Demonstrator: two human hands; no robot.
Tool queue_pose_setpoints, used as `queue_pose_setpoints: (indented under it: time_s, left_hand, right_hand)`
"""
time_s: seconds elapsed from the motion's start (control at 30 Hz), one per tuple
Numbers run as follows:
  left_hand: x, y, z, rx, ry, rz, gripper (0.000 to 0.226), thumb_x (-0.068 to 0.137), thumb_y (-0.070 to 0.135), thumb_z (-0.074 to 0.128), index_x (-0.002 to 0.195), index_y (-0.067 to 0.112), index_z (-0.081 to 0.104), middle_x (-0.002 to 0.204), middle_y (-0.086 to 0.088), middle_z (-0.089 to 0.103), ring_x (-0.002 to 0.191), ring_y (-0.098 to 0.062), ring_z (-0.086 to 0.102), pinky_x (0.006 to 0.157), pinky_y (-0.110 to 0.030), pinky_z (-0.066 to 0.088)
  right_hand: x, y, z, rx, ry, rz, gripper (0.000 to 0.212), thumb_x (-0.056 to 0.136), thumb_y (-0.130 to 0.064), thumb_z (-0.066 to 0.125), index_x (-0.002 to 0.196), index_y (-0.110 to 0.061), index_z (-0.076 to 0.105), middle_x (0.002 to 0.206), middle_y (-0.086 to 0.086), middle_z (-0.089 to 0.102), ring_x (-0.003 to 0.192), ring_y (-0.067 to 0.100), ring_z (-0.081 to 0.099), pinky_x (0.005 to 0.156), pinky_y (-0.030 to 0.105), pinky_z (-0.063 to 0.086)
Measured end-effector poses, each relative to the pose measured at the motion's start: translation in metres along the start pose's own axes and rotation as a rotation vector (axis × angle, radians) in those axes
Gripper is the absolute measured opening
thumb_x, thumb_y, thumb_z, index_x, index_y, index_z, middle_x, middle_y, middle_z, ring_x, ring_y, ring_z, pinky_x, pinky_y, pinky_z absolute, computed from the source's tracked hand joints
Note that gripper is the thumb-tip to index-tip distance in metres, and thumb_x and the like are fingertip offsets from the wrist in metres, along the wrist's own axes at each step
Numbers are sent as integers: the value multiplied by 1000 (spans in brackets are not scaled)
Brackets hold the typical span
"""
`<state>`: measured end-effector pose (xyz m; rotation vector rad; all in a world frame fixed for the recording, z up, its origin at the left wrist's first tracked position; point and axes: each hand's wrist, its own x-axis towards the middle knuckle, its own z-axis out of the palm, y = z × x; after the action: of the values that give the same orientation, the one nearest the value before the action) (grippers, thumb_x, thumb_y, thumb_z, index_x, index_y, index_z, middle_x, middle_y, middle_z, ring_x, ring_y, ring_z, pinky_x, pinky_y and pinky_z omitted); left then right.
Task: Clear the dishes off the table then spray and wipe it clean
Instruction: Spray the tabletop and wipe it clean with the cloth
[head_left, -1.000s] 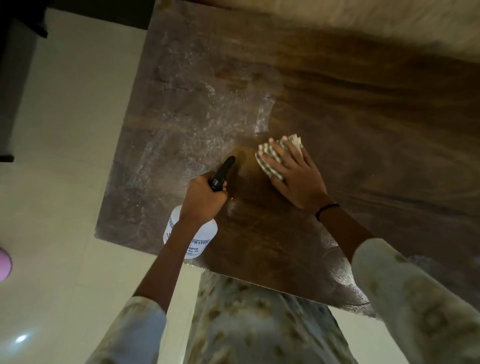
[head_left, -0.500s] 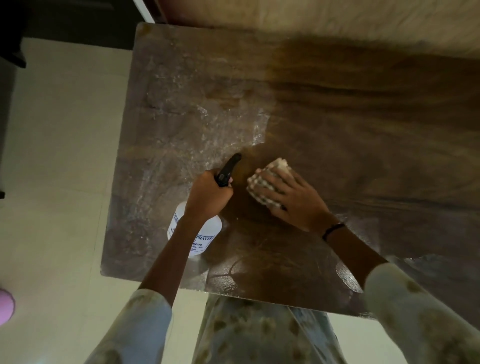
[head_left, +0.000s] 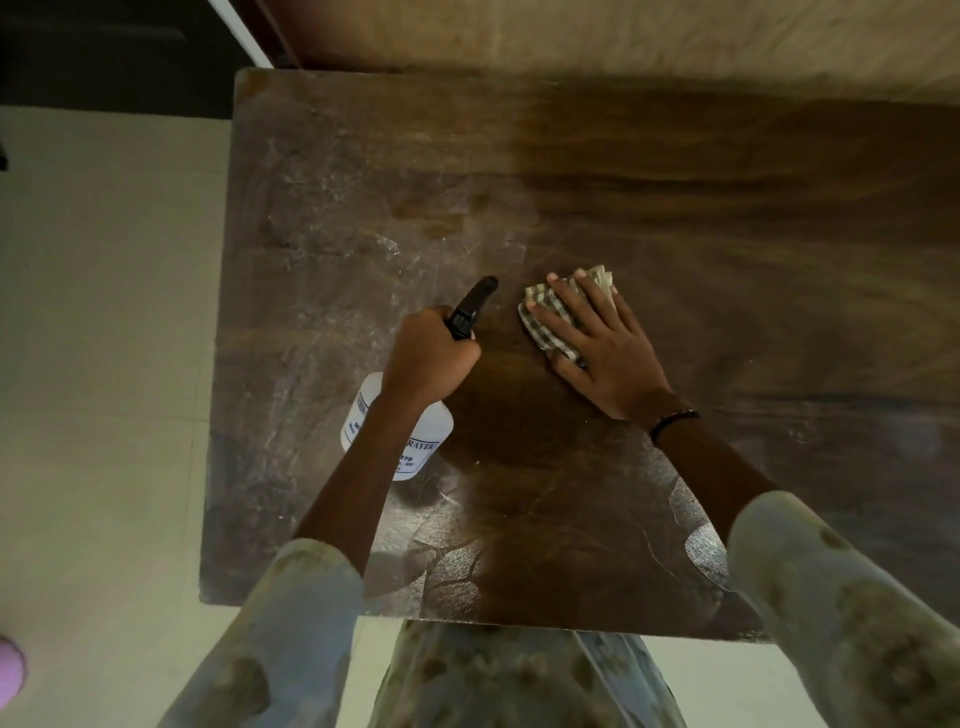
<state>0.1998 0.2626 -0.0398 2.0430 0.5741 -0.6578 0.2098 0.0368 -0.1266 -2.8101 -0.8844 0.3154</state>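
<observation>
While the wiping was under way: no dishes showed on the worktop (head_left: 727, 218), so by my reading the clearing step was done and the job stood at spray-and-wipe.

Left grip: the left hand (head_left: 434, 358) was clenched round the neck of the spray bottle (head_left: 395, 431), fingers curled at the black trigger head, whose nozzle pointed away from the person and slightly right.

Spray bottle: white body with a printed label, held over the near-left part of the worktop (whether its base touched the surface could not be told).

Right grip: the right hand (head_left: 602, 348) lay flat with straight, spread fingers pressing the checked cloth (head_left: 550, 322) onto the wood; it grasped nothing.

Cloth: bunched under the right palm and fingers near the worktop's middle, just right of the nozzle, its folds poking out past the fingertips.

Surface: the left half carried pale, streaky wet film; the right half and a patch below the cloth looked darker and cleaner.

Key relation: the filmed area lay to the left of and beyond the cloth, past the bottle; the right hand held the cloth, so I judged a leftward sweep would meet the left hand and bottle first.

Risk: the cloth could knock the bottle unless the left hand lifted it aside.
</observation>
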Motion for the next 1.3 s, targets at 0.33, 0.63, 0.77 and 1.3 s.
queue_pose_setpoints:
  time_s: [0.33, 0.63, 0.77, 1.3]
  left_hand:
    - [10, -5, -18, 46, 40, 4, 26, 85, 8, 57, 66, 23, 50, 62, 0, 51, 57, -13, 48, 54, -22, 39]
    - [20, -7, -33, 47, 81, 7, 13, 80, 4, 59, 88, 10, 66, 64, -4, 57, 56, -21, 52, 55, -26, 37]
    - [28, -3, -37, 44, 74, 4, 15, 82, 6, 59, 94, 11, 67, 69, -5, 60, 59, -23, 55, 57, -28, 42]
    - [58, 14, -46, 51, 60, 16, 10, 83, 8, 59, 89, 8, 66, 73, -12, 64, 66, -29, 58, 63, -33, 43]
  right_hand:
    - [69, 11, -13, 51, 48, 186, 58, 98, -44, 30, 154, -30, 24, 163, 4, 17, 151, 31, 9, 120, 51, 14]
    - [77, -66, 9, -10, 9, -98, 56, 96, -42, 32, 150, -25, 35, 160, 8, 27, 149, 32, 17, 120, 52, 13]
    - [35, -22, 3, 0, -1, -140, 59, 96, -43, 38, 153, -32, 27, 162, 4, 21, 150, 28, 13, 121, 49, 14]
    - [84, -44, 4, -48, -8, -209, 57, 97, -43, 36, 151, -29, 31, 161, 7, 25, 150, 31, 14, 120, 52, 16]
